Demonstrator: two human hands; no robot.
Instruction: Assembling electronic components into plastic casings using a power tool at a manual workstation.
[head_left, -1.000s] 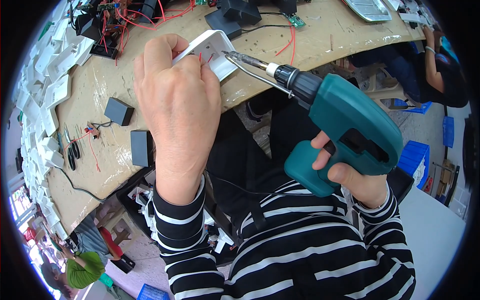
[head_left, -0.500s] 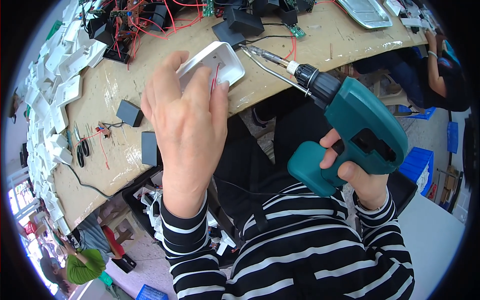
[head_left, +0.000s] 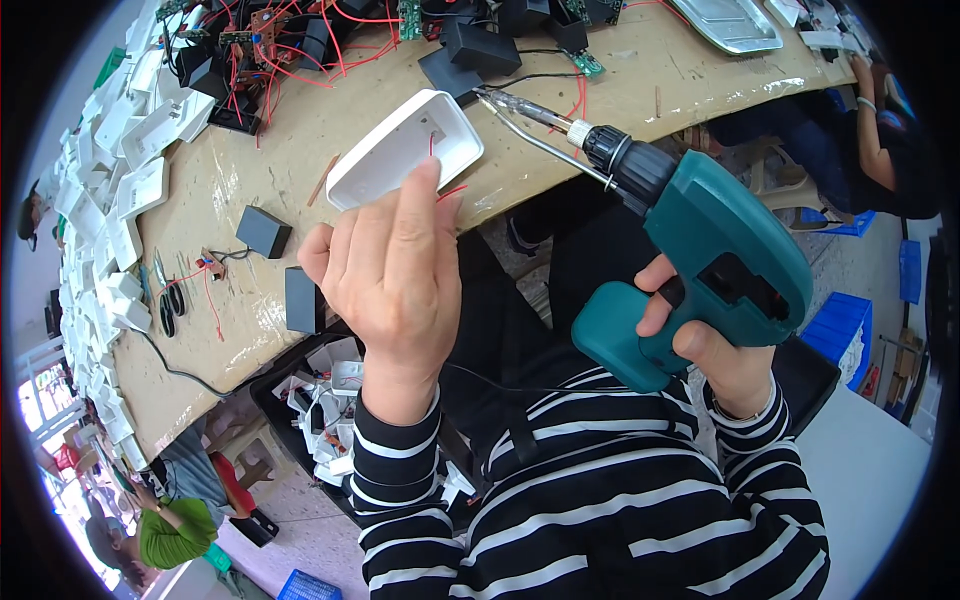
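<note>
My right hand is wrapped round the handle of a green soldering gun. Its metal tip and thin bent feed tube reach left over the table. A shallow white plastic case lies open side up at the table's near edge, left of the tip. My left hand is in front of the case, its fingers drawn together at a thin red wire that they seem to pinch. Another bit of red wire shows above the index fingertip, inside the case. The wire's middle is hidden by the fingers.
Black boxes, circuit boards and tangled red wires heap at the back. White cases pile along the left. Scissors, black blocks and a metal tray lie on the table. A bin of white parts stands below.
My left hand has come out of the white case toward me, drawing its fingers together at the red wire. The case now lies uncovered, slightly turned. The soldering gun has barely shifted.
</note>
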